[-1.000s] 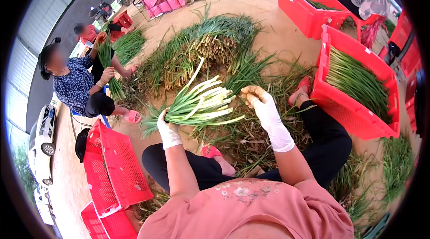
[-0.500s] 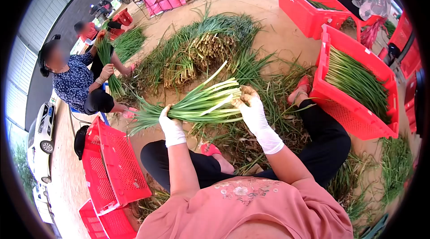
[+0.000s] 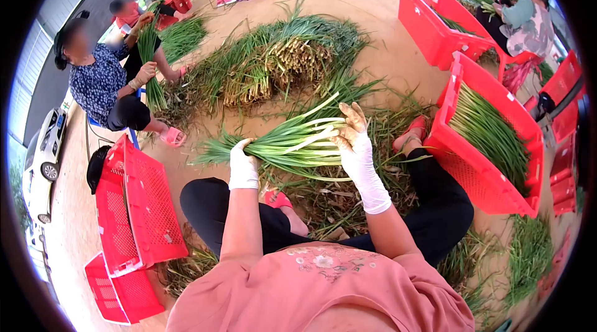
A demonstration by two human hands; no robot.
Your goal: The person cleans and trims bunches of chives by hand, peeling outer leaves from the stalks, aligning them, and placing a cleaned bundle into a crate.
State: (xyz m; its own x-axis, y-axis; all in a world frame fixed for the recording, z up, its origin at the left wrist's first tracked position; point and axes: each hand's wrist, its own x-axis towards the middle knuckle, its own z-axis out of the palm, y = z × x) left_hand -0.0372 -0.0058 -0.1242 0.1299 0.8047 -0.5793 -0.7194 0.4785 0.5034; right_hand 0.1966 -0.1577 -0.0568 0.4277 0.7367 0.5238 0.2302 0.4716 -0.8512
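A bunch of garlic chives [image 3: 289,144] lies level across my lap, its white stem ends to the right and green tips to the left. My gloved left hand [image 3: 243,165] is wrapped round the leafy part. At the stem ends, my gloved right hand [image 3: 355,145] has its fingers apart and raised, the palm against the ends; soil stains its fingertips. One stalk sticks up above the others. Beyond the bunch sits a heap of uncut-looking chives [image 3: 298,61] with dirty brown root ends. Loose leaf litter [image 3: 329,201] covers the ground between my legs.
To my right stands a red crate [image 3: 457,139] with laid chives [image 3: 494,133]; another red crate [image 3: 435,21] is behind it. Stacked red crates [image 3: 146,207] stand at my left. A seated person [image 3: 99,83] on the left holds chives [image 3: 148,52]. More people work farther back.
My right hand's fingers have opened and lifted from the stem ends. The bunch stays in my left hand. The view has shifted slightly.
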